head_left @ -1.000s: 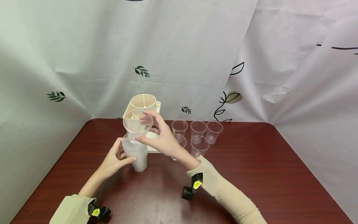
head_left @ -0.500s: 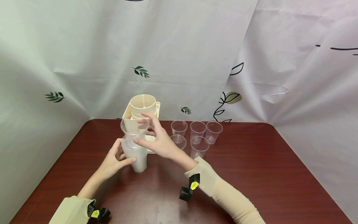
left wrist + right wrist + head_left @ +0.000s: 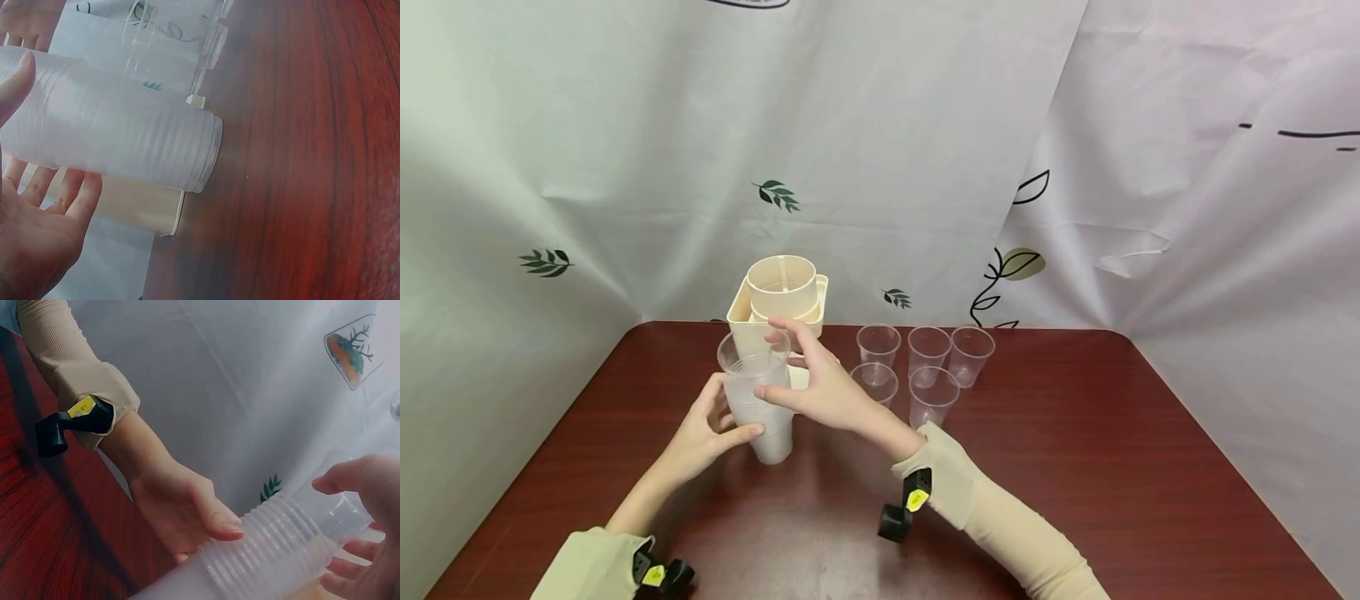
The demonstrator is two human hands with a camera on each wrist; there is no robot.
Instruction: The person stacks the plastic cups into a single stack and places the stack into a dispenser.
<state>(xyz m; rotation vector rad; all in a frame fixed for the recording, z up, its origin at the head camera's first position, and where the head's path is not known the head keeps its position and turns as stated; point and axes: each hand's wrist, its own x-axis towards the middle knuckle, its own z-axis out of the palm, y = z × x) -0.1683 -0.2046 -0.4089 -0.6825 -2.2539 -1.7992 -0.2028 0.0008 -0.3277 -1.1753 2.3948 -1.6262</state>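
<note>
A stack of clear plastic cups [image 3: 763,412] stands upright on the dark red table [image 3: 1075,467]. My left hand [image 3: 711,429] grips the stack's side, thumb in front; the stack [image 3: 119,147] fills the left wrist view. My right hand [image 3: 808,379] pinches the top clear cup [image 3: 752,354], which sits partly down in the stack. In the right wrist view the ribbed stack [image 3: 269,550] lies between both hands.
Several single clear cups [image 3: 925,362] stand in a group right of the stack. A cream plastic holder [image 3: 781,300] stands behind it at the table's back edge. White leaf-print cloth [image 3: 880,150] closes off the back and sides.
My right hand has lowered the top cup from above the stack down into it. My left hand has kept its hold on the stack.
</note>
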